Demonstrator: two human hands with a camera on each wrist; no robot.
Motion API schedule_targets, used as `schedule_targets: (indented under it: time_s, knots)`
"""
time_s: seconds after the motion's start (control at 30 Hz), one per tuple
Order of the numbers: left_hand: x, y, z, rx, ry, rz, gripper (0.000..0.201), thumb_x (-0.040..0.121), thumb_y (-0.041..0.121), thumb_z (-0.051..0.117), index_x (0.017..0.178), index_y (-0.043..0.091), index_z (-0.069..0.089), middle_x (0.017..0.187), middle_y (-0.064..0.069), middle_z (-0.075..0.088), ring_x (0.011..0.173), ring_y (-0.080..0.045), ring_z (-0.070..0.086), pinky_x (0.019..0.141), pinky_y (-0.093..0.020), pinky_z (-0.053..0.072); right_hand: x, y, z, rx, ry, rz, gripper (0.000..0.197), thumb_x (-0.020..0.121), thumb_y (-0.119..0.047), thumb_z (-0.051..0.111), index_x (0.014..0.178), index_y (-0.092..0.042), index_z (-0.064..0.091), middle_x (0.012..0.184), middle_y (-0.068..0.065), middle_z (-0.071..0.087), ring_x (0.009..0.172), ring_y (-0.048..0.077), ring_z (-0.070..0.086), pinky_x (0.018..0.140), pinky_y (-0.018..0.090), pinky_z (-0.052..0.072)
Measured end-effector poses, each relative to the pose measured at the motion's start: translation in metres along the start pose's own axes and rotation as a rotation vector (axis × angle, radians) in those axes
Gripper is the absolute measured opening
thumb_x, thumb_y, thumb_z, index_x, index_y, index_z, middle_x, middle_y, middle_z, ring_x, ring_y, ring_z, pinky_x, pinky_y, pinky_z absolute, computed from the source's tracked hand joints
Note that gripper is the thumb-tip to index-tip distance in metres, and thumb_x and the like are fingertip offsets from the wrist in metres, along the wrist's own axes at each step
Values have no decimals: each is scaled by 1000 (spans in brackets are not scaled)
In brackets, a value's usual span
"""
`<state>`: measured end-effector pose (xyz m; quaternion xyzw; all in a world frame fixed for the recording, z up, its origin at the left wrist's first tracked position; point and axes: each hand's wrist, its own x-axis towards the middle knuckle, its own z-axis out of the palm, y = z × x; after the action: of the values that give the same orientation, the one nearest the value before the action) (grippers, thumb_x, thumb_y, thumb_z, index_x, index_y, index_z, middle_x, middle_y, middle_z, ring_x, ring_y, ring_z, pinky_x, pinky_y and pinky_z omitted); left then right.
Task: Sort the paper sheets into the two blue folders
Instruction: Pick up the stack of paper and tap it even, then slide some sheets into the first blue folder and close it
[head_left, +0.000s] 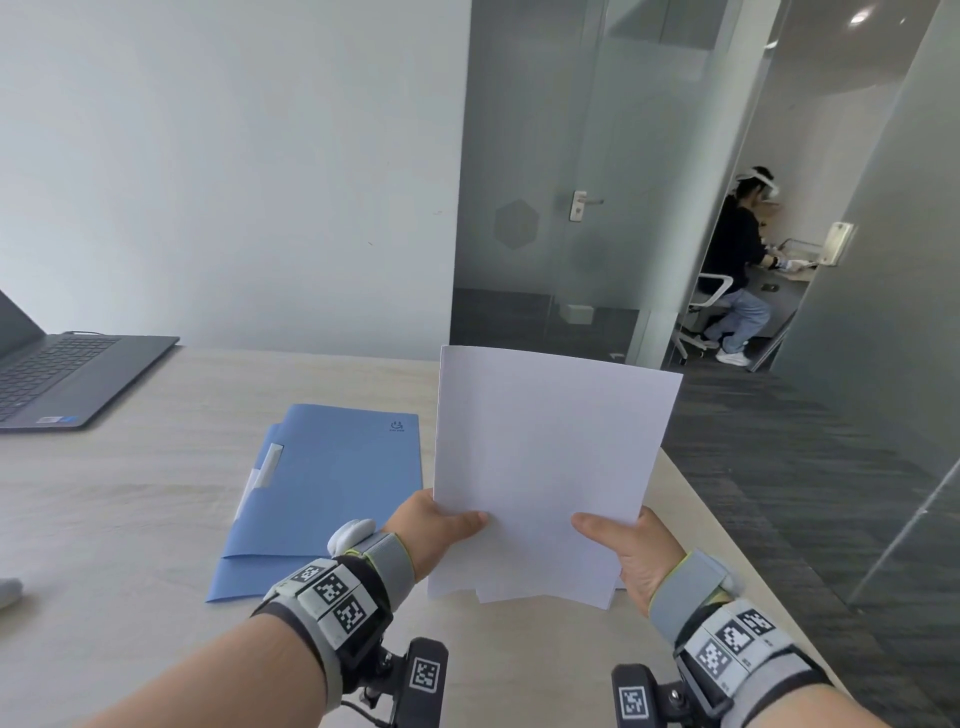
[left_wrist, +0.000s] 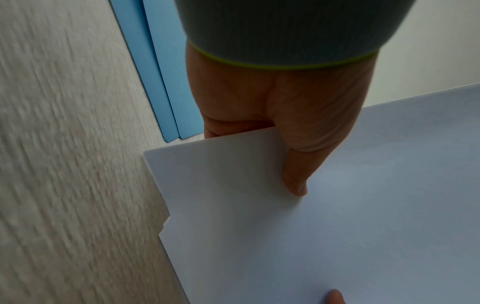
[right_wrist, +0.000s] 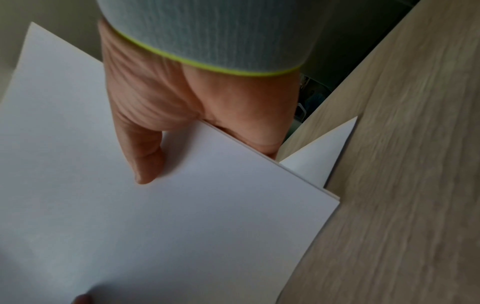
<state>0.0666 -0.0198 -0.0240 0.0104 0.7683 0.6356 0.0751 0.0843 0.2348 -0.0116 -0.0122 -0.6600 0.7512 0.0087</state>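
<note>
White paper sheets (head_left: 545, 467) are pinched by the left hand (head_left: 434, 530) and right hand (head_left: 631, 545) above the table (head_left: 130, 493), beside two blue folders (head_left: 332, 483).

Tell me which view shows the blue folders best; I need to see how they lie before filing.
The head view: both blue folders lie closed and overlapping on the table, left of the held paper sheets. The left wrist view shows only their stacked edges; the right wrist view shows none.
</note>
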Motion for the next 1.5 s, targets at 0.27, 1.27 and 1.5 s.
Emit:
schedule_targets:
  time_s: [0.27, 1.27, 1.5]
  knots:
    - [-5, 3, 0, 13, 8, -7, 6, 84, 23, 78, 87, 28, 79, 91, 4, 82, 92, -22, 77, 96, -46, 58, -1, -1, 1, 28, 5, 7, 31, 63, -10, 76, 94, -9, 75, 91, 11, 79, 83, 27, 75, 76, 40, 57]
    - [-7, -50, -173, 961, 392, -527, 56, 68, 48, 55, 121, 35, 41, 120, 0, 60, 107, -29, 61, 89, -37, 46, 13, 50, 74, -308, 3, 248, 20, 86, -4, 69, 105, -7, 72, 102, 13, 75, 94, 34, 70, 94, 49, 53]
    - [0, -62, -215, 569, 463, -550, 49, 77, 20, 64, 126, 16, 64, 113, -10, 71, 107, -33, 67, 94, -37, 53, 16, 52, 84, -283, -7, 273, 15, 86, -5, 69, 100, -8, 73, 98, 14, 75, 91, 35, 70, 91, 50, 55]
